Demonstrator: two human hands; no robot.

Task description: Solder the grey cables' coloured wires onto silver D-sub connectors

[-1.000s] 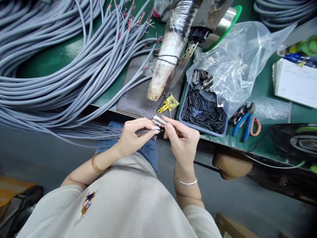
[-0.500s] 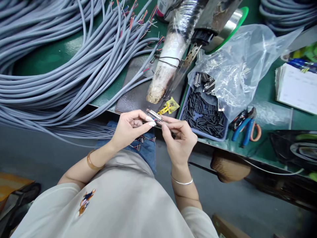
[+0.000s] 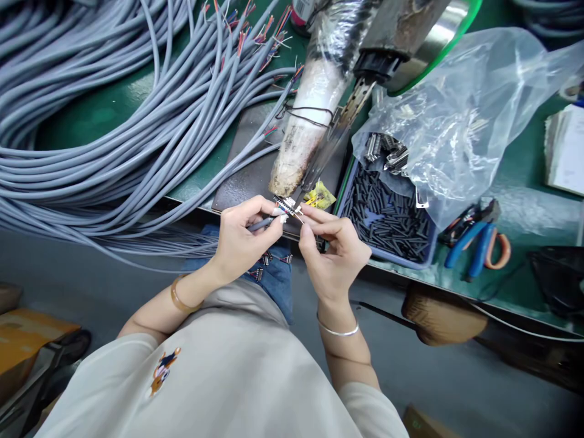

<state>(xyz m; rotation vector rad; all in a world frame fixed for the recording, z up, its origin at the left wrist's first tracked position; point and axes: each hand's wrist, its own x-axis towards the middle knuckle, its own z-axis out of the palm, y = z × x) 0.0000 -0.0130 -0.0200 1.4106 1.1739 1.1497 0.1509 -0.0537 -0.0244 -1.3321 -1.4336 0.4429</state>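
So the connector [image 3: 286, 204] has just moved — a moment ago it sat tilted and a bit short of the soldering iron [image 3: 352, 112], and now it's right up at the iron's tip. Can't tell from this angle whether the two are actually touching. The gray cable [image 3: 260, 225] pokes out between the left fingers again too, where it was mostly hidden before. My read is that this goes from lining up the wire to working at the hot end.

As for the hands, the left hand [image 3: 246, 237] is pinching the connector and cable between thumb and fingertips, with the wrist coming in low from the left. The right hand [image 3: 338, 258] faces it, fingers curled, thumb and forefinger nipping a thin reddish wire [image 3: 298, 218] just beside the connector's end. Both hands hang over the front edge of the bench, fingertips close together — neither seems to be resting on anything.

The yellow sponge [image 3: 322, 196] lies just behind the right fingertips, the tray [image 3: 406, 263] of little black tubes is to the right, and a few more wired connectors [image 3: 265, 260] sit on the lap.
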